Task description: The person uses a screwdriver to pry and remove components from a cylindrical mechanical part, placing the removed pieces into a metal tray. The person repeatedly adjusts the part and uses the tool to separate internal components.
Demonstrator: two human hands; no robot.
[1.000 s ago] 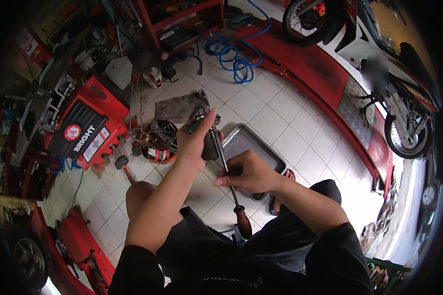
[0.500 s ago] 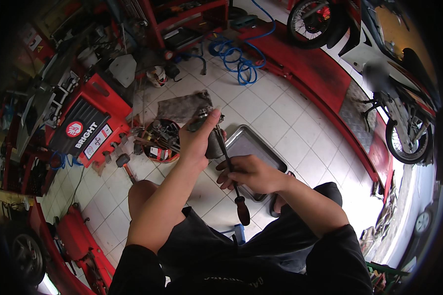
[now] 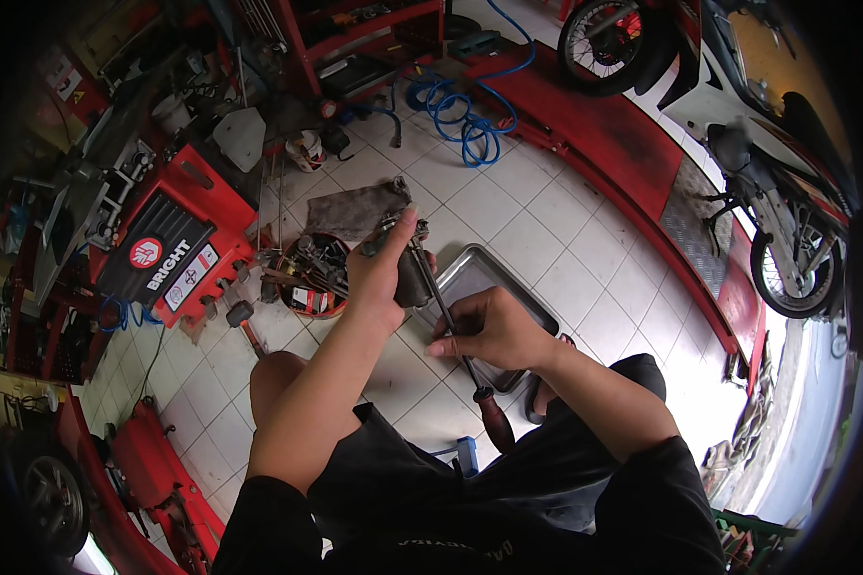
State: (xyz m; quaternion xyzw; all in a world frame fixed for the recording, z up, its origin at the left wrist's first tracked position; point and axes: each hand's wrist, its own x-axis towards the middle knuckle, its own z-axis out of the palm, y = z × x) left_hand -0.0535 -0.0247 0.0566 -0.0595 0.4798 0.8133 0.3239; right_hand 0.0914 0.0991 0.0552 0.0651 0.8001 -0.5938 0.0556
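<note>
My left hand point(image 3: 379, 278) is wrapped round a dark grey, roughly cylindrical metal part point(image 3: 414, 282), thumb along its upper end. Small metal fittings show at its top; the palm hides much of the rest. A long screwdriver point(image 3: 494, 422) with a dark red handle slants across it, its shaft reaching the top of the part. Where the tip sits exactly, I cannot make out. My right hand point(image 3: 501, 331) pinches the shaft about midway between thumb and fingers, while the handle hangs free below, over my lap.
Beneath my right hand lies a grey metal tray point(image 3: 539, 309). A round container of tools point(image 3: 321, 309), a grimy rag point(image 3: 345, 213) and a mallet point(image 3: 243, 314) are on the tiled floor. Around stand a red machine point(image 3: 177, 240), a red lift platform point(image 3: 604, 134), coiled blue hose point(image 3: 479, 149) and a motorcycle point(image 3: 758, 172).
The screwdriver's handle has swung down and to the right. My right hand's fingers have drawn together on the shaft. The left hand with the metal part has shifted slightly left.
</note>
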